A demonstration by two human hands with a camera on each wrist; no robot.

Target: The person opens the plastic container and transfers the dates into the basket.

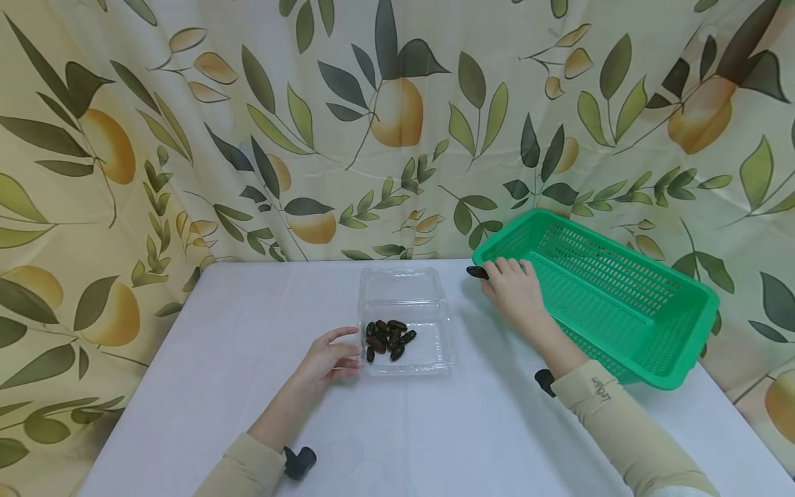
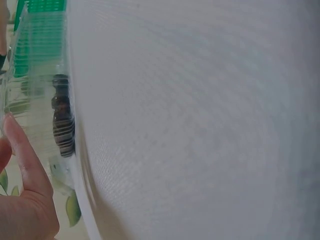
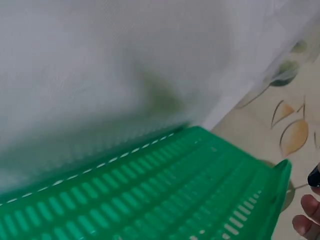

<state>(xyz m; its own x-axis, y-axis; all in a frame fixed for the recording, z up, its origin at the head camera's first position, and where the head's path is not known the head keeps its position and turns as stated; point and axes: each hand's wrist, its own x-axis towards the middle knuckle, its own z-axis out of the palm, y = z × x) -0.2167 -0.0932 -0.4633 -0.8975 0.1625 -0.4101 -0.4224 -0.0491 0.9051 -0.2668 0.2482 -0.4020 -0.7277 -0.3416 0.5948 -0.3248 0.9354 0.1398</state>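
A dark brown date (image 1: 477, 273) is pinched in the fingertips of my right hand (image 1: 514, 290), above the near left corner of the green basket (image 1: 673, 376). At the right edge of the right wrist view, part of that date (image 3: 314, 177) shows beside the fingers (image 3: 309, 207). A clear plastic clamshell box (image 1: 437, 352) stands on the table with its lid (image 1: 402, 284) raised at the back. Several dates (image 1: 393, 337) lie in its left part. My left hand (image 1: 326, 360) is at the box's left side, fingers spread and touching or almost touching the wall.
A white cloth covers the table (image 1: 248, 331). The perforated green basket takes up the right side of the table, set at a slant. Behind the table hangs a curtain (image 1: 397, 193) printed with fruit and leaves.
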